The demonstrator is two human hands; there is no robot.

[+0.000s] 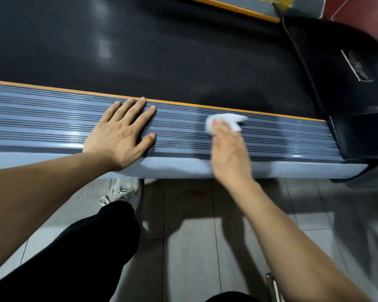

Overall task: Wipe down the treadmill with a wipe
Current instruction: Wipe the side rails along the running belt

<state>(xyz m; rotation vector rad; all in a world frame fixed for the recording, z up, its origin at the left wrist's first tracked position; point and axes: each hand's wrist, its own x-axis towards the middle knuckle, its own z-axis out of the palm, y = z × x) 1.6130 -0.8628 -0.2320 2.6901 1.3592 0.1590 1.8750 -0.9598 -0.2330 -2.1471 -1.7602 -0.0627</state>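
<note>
1. Treadmill [183,51]: grey ribbed side rail [271,136] under wiping, beside the black belt.
2. Right hand [229,153]: fingers press the white wipe [226,120] flat; stroke along the grooves.
3. Left hand [122,131]: fingers spread wide, bracing on the rail.

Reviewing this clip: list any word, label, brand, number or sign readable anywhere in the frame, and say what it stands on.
No text can be read in this frame.
Silver badge on the glossy black motor cover: some emblem or lettering, too blurred to read.
Small tag on the tongue of the white lace-up shoe: too small to read.
Ribbed grey side rail, black running belt and white wipe: no markings.
</note>
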